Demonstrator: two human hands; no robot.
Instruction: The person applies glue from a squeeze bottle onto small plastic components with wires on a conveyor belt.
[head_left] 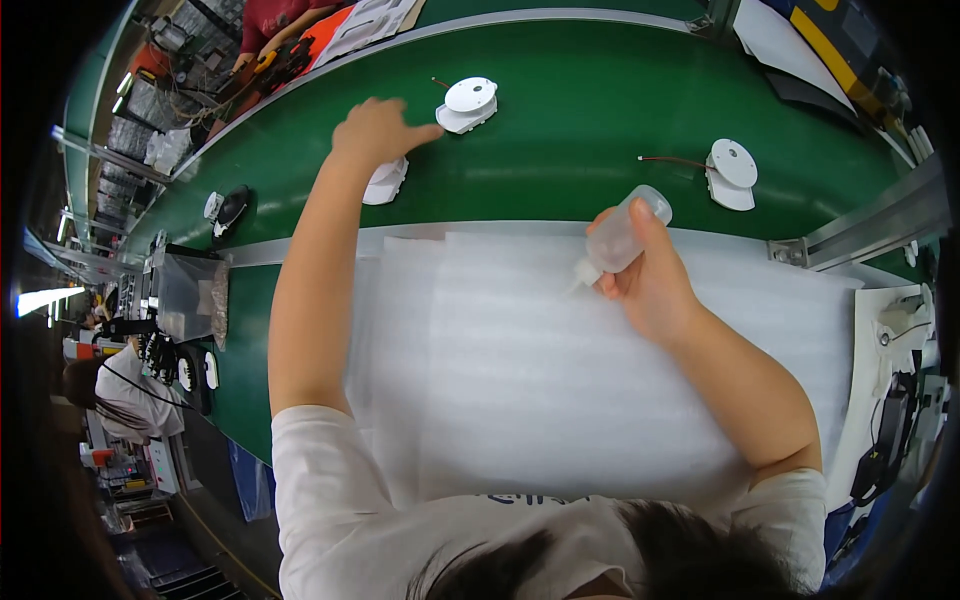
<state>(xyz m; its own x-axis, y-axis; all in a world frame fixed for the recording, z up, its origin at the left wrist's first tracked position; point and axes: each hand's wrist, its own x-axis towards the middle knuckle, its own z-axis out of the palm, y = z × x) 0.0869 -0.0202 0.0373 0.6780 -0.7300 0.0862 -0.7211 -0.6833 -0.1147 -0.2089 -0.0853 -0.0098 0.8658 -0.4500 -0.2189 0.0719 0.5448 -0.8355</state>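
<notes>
My right hand (645, 265) is wrapped round a translucent squeeze bottle (618, 243). The bottle is tilted, its narrow nozzle pointing down and to the left above the white foam sheet (560, 370). Over the green conveyor belt (570, 110), my left hand (380, 135) reaches out with its thumb stretched to the right and nothing seen in it. Just beyond that thumb lies a white round-topped device (468, 104) with a short wire. A second white device (388, 184) is partly hidden behind my left wrist. Further right on the belt rests another white device (733, 172) with a red wire.
A metal post (880, 215) rises at the right of the belt. To the left are a clear plastic bin (190, 295) and a black-and-white part (230, 210). A person in red (285, 25) is across the belt; another person (135, 390) sits at far left.
</notes>
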